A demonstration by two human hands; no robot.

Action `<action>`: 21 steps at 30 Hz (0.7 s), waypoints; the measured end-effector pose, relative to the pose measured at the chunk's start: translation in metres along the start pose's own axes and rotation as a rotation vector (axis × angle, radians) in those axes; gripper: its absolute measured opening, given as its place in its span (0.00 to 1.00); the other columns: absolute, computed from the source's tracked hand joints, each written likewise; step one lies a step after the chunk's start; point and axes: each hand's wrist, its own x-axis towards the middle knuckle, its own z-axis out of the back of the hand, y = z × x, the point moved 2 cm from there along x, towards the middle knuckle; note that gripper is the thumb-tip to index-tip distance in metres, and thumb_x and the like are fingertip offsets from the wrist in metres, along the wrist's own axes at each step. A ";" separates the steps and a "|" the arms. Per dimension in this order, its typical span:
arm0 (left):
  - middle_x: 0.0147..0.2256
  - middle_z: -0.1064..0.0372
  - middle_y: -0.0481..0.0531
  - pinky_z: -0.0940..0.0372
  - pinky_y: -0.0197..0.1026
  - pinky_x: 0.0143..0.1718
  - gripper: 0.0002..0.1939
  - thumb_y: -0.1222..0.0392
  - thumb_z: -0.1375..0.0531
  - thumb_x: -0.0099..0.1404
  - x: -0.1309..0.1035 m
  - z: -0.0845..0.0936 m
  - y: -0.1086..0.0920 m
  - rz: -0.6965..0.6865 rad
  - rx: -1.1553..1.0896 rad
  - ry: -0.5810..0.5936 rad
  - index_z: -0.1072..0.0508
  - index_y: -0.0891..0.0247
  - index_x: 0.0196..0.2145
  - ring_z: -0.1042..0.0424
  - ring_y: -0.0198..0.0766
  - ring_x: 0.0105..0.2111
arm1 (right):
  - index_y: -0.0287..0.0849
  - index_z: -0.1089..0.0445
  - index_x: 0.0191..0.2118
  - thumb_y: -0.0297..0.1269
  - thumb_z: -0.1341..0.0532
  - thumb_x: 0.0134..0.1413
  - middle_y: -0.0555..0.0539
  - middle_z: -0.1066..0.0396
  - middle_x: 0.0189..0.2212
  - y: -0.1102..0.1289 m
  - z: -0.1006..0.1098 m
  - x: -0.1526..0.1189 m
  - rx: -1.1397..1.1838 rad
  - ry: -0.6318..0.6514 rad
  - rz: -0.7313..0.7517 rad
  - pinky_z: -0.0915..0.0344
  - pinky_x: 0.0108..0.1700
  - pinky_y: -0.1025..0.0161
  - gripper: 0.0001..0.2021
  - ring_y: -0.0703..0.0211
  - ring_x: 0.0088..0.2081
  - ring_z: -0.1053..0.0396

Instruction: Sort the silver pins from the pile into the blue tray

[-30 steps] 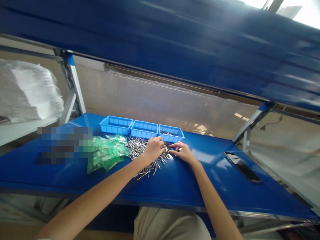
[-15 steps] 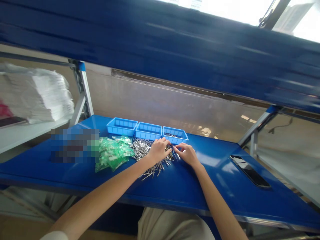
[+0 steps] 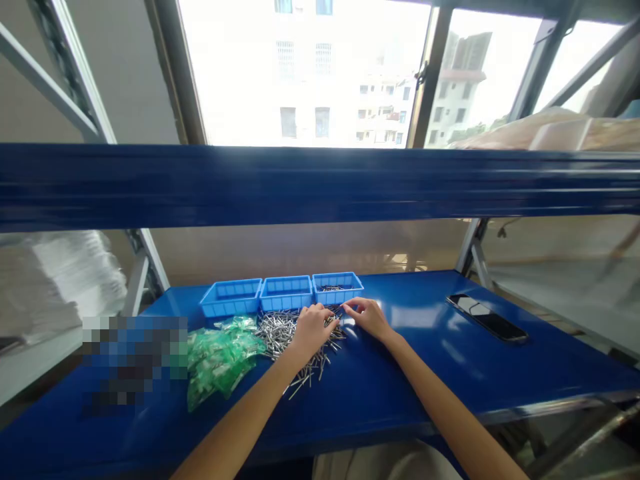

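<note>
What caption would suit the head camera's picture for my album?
Bare left hand and right hand among piled slim silvery metal rods, before three light-blue rectangular plastic trays.

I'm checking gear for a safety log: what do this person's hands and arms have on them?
The left hand and right hand are ungloved, with no ring, watch or bracelet that I can make out. Both forearms are bare as far as the picture shows, with no sleeve in view. Nails and small markings are too small to tell.
</note>
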 end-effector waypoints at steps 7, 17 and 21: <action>0.31 0.30 0.51 0.42 0.43 0.37 0.10 0.56 0.45 0.60 0.002 0.006 0.000 0.021 -0.110 -0.049 0.25 0.60 0.32 0.33 0.39 0.34 | 0.39 0.28 0.31 0.50 0.44 0.46 0.47 0.28 0.25 0.009 -0.006 0.000 0.481 0.140 -0.102 0.44 0.17 0.69 0.18 0.67 0.16 0.38; 0.30 0.32 0.50 0.38 0.38 0.31 0.10 0.55 0.43 0.56 0.004 0.004 0.002 0.057 -0.373 -0.149 0.25 0.62 0.27 0.34 0.33 0.26 | 0.39 0.29 0.37 0.49 0.44 0.47 0.47 0.29 0.29 0.014 -0.005 0.002 0.627 0.144 -0.149 0.46 0.16 0.73 0.19 0.70 0.18 0.39; 0.30 0.32 0.51 0.37 0.37 0.30 0.12 0.54 0.44 0.57 0.007 0.006 0.004 0.142 -0.432 -0.221 0.26 0.64 0.27 0.35 0.32 0.24 | 0.39 0.28 0.34 0.50 0.42 0.45 0.47 0.29 0.28 0.014 -0.002 0.002 0.597 0.124 -0.177 0.45 0.16 0.73 0.18 0.70 0.19 0.39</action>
